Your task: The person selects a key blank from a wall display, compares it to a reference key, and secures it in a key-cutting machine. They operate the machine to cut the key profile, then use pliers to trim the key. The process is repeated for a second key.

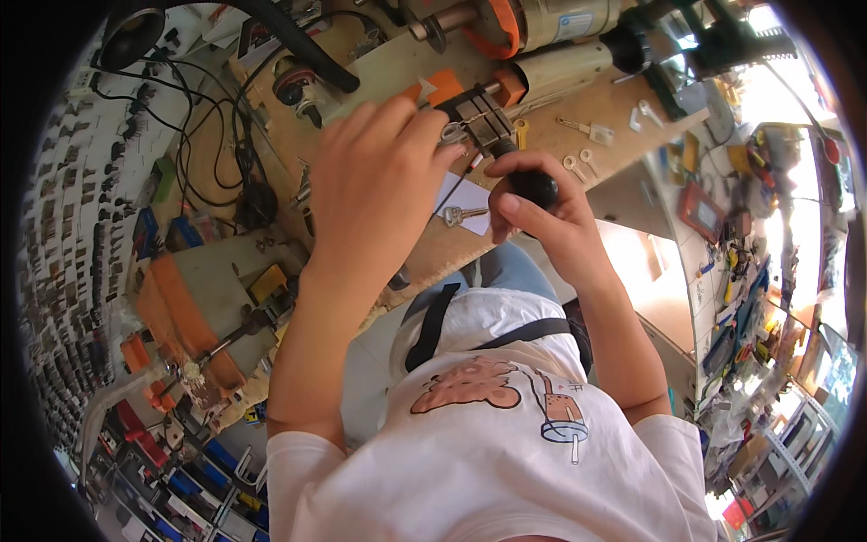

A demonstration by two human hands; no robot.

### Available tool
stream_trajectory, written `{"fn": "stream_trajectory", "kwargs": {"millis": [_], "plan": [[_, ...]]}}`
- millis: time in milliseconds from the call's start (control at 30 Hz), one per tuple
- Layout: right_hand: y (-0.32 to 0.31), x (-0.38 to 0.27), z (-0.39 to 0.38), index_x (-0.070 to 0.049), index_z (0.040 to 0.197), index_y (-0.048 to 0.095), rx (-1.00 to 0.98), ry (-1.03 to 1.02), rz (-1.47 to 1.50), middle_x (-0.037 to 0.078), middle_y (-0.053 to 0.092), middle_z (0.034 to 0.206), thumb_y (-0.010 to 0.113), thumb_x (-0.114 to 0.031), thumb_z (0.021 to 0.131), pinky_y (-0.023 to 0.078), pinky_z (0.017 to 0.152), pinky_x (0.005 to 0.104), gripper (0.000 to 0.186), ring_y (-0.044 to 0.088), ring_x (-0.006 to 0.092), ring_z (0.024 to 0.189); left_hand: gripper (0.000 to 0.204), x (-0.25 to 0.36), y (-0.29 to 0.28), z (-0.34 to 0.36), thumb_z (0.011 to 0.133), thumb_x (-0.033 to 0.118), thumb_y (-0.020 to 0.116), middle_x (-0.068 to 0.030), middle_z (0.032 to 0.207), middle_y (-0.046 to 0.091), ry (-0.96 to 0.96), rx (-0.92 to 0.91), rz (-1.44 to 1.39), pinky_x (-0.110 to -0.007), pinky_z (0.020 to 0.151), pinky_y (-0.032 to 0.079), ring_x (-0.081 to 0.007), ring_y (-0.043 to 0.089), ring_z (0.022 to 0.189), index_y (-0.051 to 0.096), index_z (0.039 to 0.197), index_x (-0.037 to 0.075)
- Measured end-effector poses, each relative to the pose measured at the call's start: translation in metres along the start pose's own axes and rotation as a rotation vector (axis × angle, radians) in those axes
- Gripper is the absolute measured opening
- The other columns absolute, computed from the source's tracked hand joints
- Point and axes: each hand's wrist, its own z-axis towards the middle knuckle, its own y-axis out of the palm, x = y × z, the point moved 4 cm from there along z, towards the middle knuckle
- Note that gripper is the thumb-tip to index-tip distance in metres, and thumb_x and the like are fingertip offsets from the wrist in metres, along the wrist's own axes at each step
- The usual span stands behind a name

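At the bench, my left hand (384, 181) has its thumb and forefinger closed on the round head of a silver key (453, 133). The key's blade lies over the dark metal jaws of a small vise (480, 117) on what looks like a key-cutting machine (560, 72). My right hand (546, 212) curls round a black ball knob (533, 188) just below the vise. Beneath the hands, another silver key (463, 215) rests on a small white card (471, 194). A brass-coloured key (521, 133) sits just right of the vise.
Several loose keys (578, 164) lie on the wooden bench (623, 144) at the right. A lamp with a black flexible neck (298, 41) arches in at the back left, above tangled cables (203, 126). A wall of hanging key blanks (68, 235) lines the left.
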Motion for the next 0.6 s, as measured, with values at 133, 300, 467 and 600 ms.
{"fn": "stream_trajectory", "kwargs": {"millis": [133, 300, 467, 600], "plan": [[-0.008, -0.008, 0.002, -0.002, 0.094, 0.052, 0.000, -0.122, -0.239, 0.003, 0.052, 0.085, 0.057, -0.003, 0.079, 0.042, 0.074, 0.0235, 0.016, 0.051, 0.0098, 0.081, 0.011, 0.009, 0.024, 0.018, 0.076, 0.013, 0.060, -0.0096, 0.078, 0.056, -0.009, -0.068, -0.007, -0.036, 0.065, 0.042, -0.0287, 0.054, 0.076, 0.058, 0.080, 0.003], [-0.002, -0.010, 0.013, -0.007, 0.089, 0.051, -0.148, -0.383, -0.805, 0.014, 0.054, 0.070, 0.059, -0.005, 0.070, 0.044, 0.057, 0.0355, 0.021, 0.056, 0.0285, 0.065, 0.008, 0.006, 0.021, 0.013, 0.078, 0.009, 0.055, -0.0120, 0.079, 0.055, -0.043, -0.115, -0.003, -0.038, 0.067, 0.041, -0.0319, 0.051, 0.078, 0.055, 0.078, 0.001], [-0.018, -0.028, 0.005, -0.012, 0.088, 0.054, -0.119, -0.744, -1.355, 0.007, 0.049, 0.047, 0.053, -0.009, 0.068, 0.041, 0.038, 0.0369, 0.020, 0.056, 0.0277, 0.045, 0.009, 0.002, 0.014, 0.004, 0.080, 0.006, 0.052, -0.0166, 0.082, 0.051, -0.060, -0.206, 0.131, -0.039, 0.069, 0.038, -0.0349, 0.048, 0.080, 0.050, 0.078, -0.003], [-0.022, -0.055, -0.033, -0.011, 0.093, 0.054, 0.136, -0.874, -1.222, 0.012, 0.052, 0.077, 0.063, -0.024, 0.070, 0.043, 0.060, 0.0388, 0.027, 0.053, 0.0274, 0.073, 0.010, 0.005, -0.052, -0.036, 0.082, 0.005, 0.055, -0.0147, 0.077, 0.052, -0.120, -0.001, 0.066, -0.035, 0.067, 0.042, -0.0287, 0.050, 0.075, 0.054, 0.082, -0.005]]}}
